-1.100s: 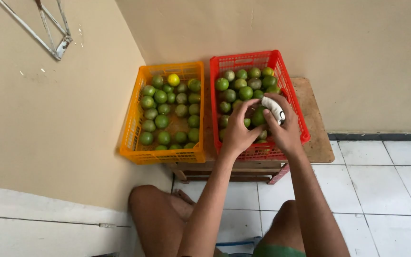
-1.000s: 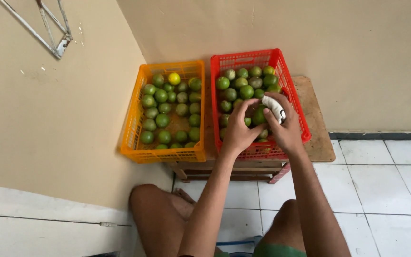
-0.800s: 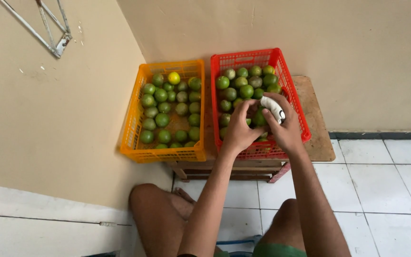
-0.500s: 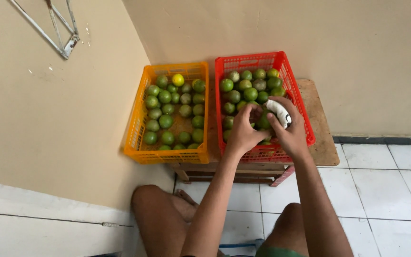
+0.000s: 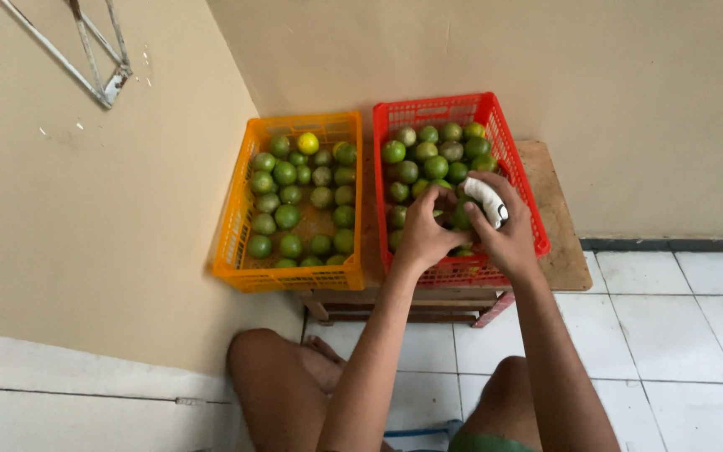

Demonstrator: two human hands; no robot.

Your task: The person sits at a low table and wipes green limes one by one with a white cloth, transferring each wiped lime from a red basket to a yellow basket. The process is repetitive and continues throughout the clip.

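Note:
A red plastic crate (image 5: 509,144) holds several green limes (image 5: 431,155) on a low wooden table (image 5: 555,194). Both my hands are inside its near half. My left hand (image 5: 425,228) has its fingers curled around a lime down among the others. My right hand (image 5: 504,226) grips a small white tool (image 5: 485,197) against a lime just beside the left hand. To the left stands an orange crate (image 5: 236,219) with several green limes and one yellow one (image 5: 308,143).
The table stands in a corner of beige walls, with a metal bracket (image 5: 94,55) on the left wall. White floor tiles (image 5: 679,318) lie to the right. My bare knees (image 5: 278,377) are just in front of the table.
The view shifted slightly. Both hands stayed in the red crate, the left hand closing in towards the right hand and the lime between them.

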